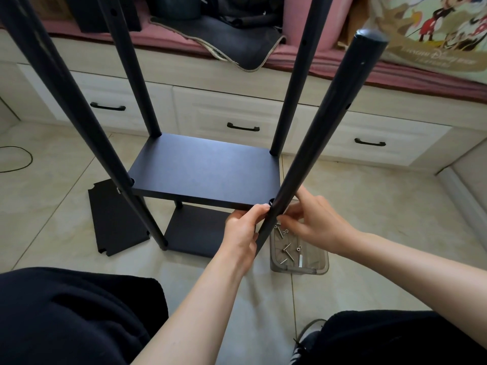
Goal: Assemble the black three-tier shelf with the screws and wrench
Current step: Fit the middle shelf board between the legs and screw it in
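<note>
Shelf frame (205, 169) stands on the tiled floor, mid-scene: four black poles up, two boards mounted. Third board (113, 219) lies flat on the floor to its left. Left hand (243, 230) grips the near-right pole (316, 143) at the upper board's corner. Right hand (320, 225) pinches at the same joint from the right; what it holds is hidden. Clear tray (300, 268) of screws (286, 250) sits just below the hands.

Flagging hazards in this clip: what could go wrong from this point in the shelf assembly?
The near right pole leans outward, so the middle board corner might slip while the left hand and right hand work at the joint. The clear screw tray sits right under that pole and could get knocked.
</note>
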A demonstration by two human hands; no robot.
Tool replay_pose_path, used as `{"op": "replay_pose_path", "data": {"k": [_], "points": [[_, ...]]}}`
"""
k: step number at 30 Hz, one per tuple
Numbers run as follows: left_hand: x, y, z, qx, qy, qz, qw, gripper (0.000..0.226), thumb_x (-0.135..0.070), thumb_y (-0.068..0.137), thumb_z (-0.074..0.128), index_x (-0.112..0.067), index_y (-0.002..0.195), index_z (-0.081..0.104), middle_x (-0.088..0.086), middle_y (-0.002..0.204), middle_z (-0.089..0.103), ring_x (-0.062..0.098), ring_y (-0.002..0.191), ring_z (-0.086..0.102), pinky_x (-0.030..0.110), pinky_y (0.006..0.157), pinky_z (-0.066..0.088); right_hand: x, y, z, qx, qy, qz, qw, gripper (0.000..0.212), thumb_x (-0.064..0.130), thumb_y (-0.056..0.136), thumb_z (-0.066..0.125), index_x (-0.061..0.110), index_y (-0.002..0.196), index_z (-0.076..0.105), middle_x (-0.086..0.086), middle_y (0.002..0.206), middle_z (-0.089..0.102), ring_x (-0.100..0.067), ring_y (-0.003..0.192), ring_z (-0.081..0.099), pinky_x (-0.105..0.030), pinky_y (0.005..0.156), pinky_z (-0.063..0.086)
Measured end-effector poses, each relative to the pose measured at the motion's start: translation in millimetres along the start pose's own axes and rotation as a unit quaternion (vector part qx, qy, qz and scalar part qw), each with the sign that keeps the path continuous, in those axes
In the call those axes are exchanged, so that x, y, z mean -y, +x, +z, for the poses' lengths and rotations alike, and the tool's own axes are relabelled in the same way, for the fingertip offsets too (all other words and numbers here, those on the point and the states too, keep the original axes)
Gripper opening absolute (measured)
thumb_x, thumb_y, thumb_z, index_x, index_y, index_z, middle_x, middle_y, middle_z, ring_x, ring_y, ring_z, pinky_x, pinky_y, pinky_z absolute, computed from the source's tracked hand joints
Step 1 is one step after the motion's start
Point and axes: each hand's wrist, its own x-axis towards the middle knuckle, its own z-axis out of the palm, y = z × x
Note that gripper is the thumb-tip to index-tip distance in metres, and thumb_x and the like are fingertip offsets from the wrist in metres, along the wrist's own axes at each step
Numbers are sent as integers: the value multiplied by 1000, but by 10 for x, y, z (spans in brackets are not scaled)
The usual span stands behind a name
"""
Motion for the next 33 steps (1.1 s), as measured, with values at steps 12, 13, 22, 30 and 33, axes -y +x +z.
{"op": "replay_pose_path", "data": {"k": [12, 13, 22, 30, 33], "points": [[-32, -32, -22, 26, -17, 6, 999, 26, -6, 93, 63, 7, 116, 63, 15, 95, 68, 21, 83, 68, 24, 62, 54, -9, 27, 15, 32, 13, 8, 999, 47, 11, 95, 58, 44, 117, 33, 12, 74, 71, -10, 58, 65, -16, 59, 49], [-31, -34, -28, 25, -19, 7, 999, 28, -6, 93, 63, 9, 117, 63, 17, 98, 67, 22, 84, 68, 24, 61, 54, -12, 30, 17, 31, 10, 13, 999, 46, 11, 95, 57, 43, 117, 33, 12, 74, 71, -10, 59, 65, -15, 58, 47], [-21, -66, -36, -8, 16, 17, 1000, 26, -6, 92, 66, 8, 113, 66, 15, 99, 71, 14, 80, 70, 12, 55, 50, -48, 61, 62, 32, 3, 8, 999, 45, 11, 96, 57, 35, 126, 34, 15, 75, 69, -9, 59, 62, -13, 57, 45], [-46, -80, -50, -16, 25, 1, 1000, 22, -8, 92, 67, 3, 110, 66, 14, 99, 71, 13, 77, 71, 13, 54, 50, -69, 84, 2, 35, -59, 26, 997, 59, 28, 94, 65, 44, 136, 28, 6, 79, 70, -11, 68, 64, -39, 70, 56], [-64, -85, -50, -27, 32, 7, 999, 14, -9, 91, 69, -2, 102, 67, 6, 92, 74, 6, 74, 72, 10, 51, 48, -29, 129, -36, 37, -38, 50, 997, 71, 29, 90, 70, 53, 139, 26, 8, 97, 66, -13, 76, 66, -42, 80, 56]]}}
